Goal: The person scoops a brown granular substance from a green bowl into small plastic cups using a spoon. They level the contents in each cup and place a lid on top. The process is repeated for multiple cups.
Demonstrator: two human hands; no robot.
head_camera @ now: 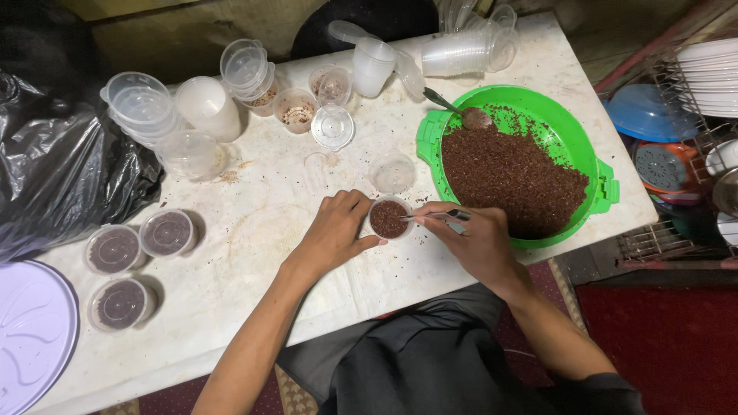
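Brown grains in a small round clear plastic cup (389, 219) were cupped by the left hand (334, 230), while a thin metal spoon (434, 217), lying sideways, was pinched by the right hand (475, 240) just beside it.

We see the left hand (336, 230) wrapped around a small clear cup (389, 219) of reddish-brown grains on the white table (254, 253), while the right hand (475, 244) holds a metal spoon (438, 217) over its rim. Just beside them sits a green basin (573, 131) heaped with the same grains, a second spoon (461, 111) resting in it. Three lidded filled cups (138, 261) stand well apart at the left, near stacks of empty cups (207, 107).
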